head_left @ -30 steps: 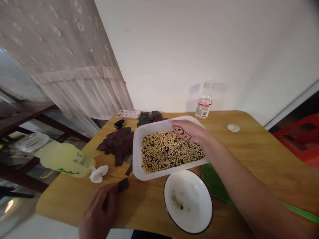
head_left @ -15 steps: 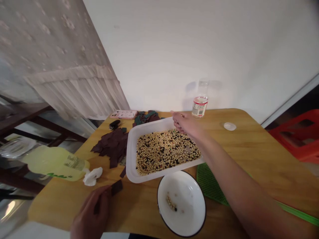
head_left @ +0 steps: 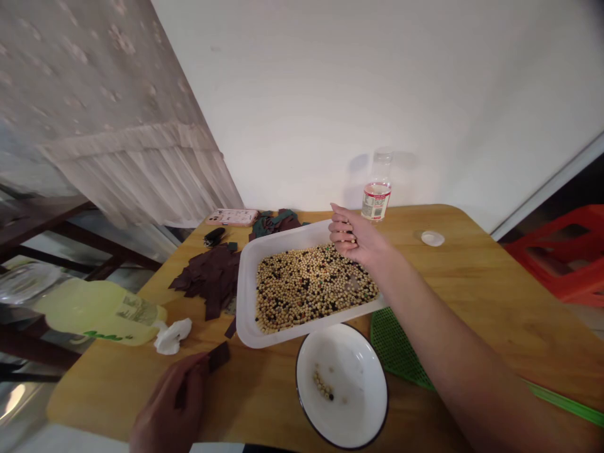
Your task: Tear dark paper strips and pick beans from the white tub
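My right hand is curled over the back right part of a white tray, with some pale beads among its fingers. Cream and black beads cover the tray's bottom. My left hand is closed near the table's front left, pinching a dark brown strip. In front of the tray stands a white bowl with a dark rim, holding a short curved row of pale beads and a black one.
Brown strips and green strips lie left of and behind the tray. Around them are a phone, a black object, tissue and a yellowish jug. A bottle, white lid and green mesh are on the right.
My right hand has turned so that its curled fingers and the beads among them show more. My left hand keeps its pinch on the strip. The view has shifted slightly.
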Tool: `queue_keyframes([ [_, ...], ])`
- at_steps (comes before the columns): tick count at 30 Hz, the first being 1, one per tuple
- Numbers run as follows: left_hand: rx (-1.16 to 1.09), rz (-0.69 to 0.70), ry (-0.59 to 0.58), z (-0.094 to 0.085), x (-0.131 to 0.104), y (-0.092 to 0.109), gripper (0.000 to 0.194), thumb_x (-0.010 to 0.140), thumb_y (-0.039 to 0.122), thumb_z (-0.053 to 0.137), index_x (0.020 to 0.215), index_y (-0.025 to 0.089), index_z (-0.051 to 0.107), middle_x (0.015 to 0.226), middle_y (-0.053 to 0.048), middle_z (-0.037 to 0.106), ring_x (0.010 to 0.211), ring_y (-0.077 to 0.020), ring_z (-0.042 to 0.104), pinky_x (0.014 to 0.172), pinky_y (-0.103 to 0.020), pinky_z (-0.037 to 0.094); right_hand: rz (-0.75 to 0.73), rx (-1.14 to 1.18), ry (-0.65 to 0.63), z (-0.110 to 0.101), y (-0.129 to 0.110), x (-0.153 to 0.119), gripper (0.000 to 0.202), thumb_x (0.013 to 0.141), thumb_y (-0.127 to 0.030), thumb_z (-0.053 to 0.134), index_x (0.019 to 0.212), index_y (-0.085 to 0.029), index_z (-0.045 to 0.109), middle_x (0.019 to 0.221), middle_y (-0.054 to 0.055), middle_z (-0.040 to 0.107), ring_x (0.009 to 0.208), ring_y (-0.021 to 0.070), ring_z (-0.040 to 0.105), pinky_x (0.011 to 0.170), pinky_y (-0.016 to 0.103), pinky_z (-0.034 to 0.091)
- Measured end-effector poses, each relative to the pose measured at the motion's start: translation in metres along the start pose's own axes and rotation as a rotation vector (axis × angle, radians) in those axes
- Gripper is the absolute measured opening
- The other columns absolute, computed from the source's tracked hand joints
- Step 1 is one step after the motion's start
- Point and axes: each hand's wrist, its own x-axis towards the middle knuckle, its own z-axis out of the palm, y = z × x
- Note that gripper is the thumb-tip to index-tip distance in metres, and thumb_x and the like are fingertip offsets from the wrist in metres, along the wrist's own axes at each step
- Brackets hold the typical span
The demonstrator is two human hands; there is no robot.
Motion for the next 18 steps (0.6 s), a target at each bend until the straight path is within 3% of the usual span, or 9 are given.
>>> queue_keyframes([
  [8,-0.018,0.017,0.024,0.0,0.0,0.001,0.024,0.083,0.037,0.045,0.088,0.022,0.064,0.086,-0.003,0.072,0.076,-0.018,0.069,0.067,-0.024,0.052,-0.022,0.179,0.0,0.003,0.007,0.0,0.041,0.094,-0.023,0.032,0.055,-0.021,0.019,0.046,-0.01,0.015,0.037,0.0054,0.013,0.032,0.013,0.015],
  [13,0.034,-0.051,-0.002,0.007,-0.008,-0.009,0.024,0.084,0.037,0.045,0.095,0.025,0.063,0.093,-0.001,0.072,0.084,-0.0189,0.068,0.069,-0.026,0.051,-0.026,0.207,0.007,0.004,0.01,0.0,0.039,0.091,-0.021,0.037,0.055,-0.021,0.021,0.045,-0.01,0.019,0.037,0.0051,0.019,0.034,0.014,0.019],
  [18,0.022,-0.038,0.017,0.007,-0.007,-0.007,0.024,0.084,0.036,0.045,0.095,0.025,0.063,0.093,-0.001,0.072,0.081,-0.0181,0.068,0.067,-0.025,0.051,-0.038,0.186,0.009,0.004,0.011,-0.001,0.041,0.092,-0.023,0.039,0.055,-0.021,0.02,0.044,-0.011,0.017,0.036,0.0046,0.016,0.033,0.013,0.016],
])
